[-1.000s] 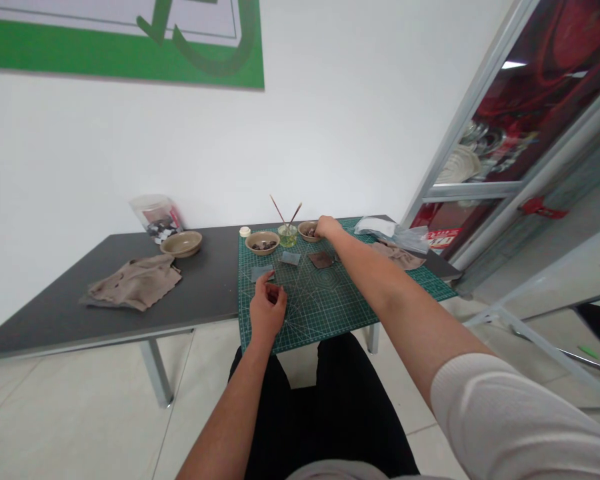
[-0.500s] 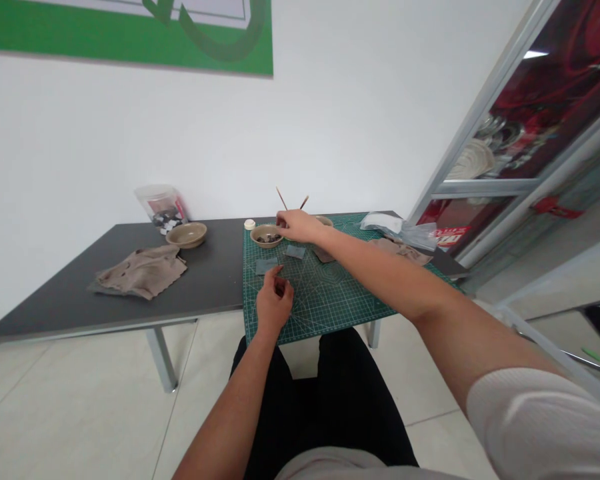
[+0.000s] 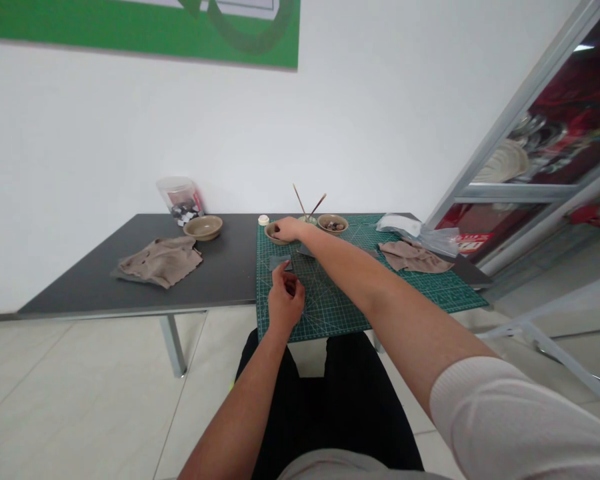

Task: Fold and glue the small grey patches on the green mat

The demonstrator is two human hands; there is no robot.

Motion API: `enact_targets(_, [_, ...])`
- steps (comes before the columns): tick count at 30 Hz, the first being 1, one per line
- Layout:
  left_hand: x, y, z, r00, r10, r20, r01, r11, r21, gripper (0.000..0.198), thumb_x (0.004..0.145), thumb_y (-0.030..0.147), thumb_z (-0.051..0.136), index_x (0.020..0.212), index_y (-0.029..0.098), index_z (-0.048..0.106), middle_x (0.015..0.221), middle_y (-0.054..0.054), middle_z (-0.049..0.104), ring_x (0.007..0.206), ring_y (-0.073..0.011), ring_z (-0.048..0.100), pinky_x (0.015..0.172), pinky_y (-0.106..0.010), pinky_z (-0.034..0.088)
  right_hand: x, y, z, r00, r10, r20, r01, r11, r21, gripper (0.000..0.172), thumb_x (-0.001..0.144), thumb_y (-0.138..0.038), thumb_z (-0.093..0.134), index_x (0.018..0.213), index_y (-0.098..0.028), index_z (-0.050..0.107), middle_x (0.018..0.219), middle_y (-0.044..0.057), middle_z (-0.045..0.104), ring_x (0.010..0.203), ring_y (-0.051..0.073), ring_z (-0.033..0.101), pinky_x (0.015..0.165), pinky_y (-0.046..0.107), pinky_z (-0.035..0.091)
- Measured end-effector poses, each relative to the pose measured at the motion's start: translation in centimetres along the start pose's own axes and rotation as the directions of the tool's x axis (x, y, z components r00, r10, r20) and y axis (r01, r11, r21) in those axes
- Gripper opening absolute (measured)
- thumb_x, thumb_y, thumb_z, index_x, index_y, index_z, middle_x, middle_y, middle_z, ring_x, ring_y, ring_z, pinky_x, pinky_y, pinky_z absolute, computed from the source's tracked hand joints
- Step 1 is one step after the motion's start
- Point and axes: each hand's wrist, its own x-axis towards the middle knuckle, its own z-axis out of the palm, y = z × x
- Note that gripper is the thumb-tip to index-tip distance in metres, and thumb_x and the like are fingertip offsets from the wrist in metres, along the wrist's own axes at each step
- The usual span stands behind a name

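Right hand (image 3: 287, 229) now over the tan bowl (image 3: 271, 235) instead of the other bowl (image 3: 333, 225), grip unclear, left hand (image 3: 286, 300) curled, holding unclear, green cutting mat (image 3: 330, 307), dark tabletop (image 3: 220, 280), white wall (image 3: 380, 120)

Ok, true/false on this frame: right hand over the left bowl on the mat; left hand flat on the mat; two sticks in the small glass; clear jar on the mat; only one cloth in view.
1. Right hand over the tan bowl: true.
2. Left hand flat on the cutting mat: false, its fingers are curled together, not lying flat.
3. Two thin sticks in the small glass: true.
4. Clear jar on the mat: false, it stands on the dark tabletop.
5. Only one cloth: false, there is a brown cloth on the tabletop and another on the mat.
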Motion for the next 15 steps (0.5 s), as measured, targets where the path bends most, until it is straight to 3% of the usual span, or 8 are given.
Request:
enact_targets(7, [-0.1, -0.2, 0.0, 1.000, 0.018, -0.008, -0.018, 0.999, -0.032, 0.050, 0.083, 0.014, 0.053, 0.130, 0.022, 0.039, 0.085, 0.000, 0.060, 0.067, -0.0114, 0.057, 0.061, -0.024, 0.045, 1.2, 0.6, 0.7, 0.992, -0.097, 0.077, 0.093, 0.994, 0.057, 0.036, 0.092, -0.033, 0.049, 0.120, -0.018, 0.065, 0.129, 0.012, 0.064, 0.113, 0.026, 0.062, 0.093, 0.033, 0.045])
enact_targets(15, [-0.1, -0.3, -0.1, 0.999, 0.032, 0.003, -0.032, 0.999, -0.026, 0.054, 0.079, 0.005, 0.045, 0.130, 0.021, 0.040, 0.084, 0.000, 0.060, 0.072, -0.0138, 0.059, 0.068, -0.027, 0.046, 1.1, 0.3, 1.0, 0.990, -0.106, 0.098, 0.099, 0.993, 0.068, 0.039, 0.094, -0.028, 0.042, 0.126, -0.016, 0.061, 0.136, 0.013, 0.059, 0.116, 0.025, 0.060, 0.097, 0.034, 0.043])
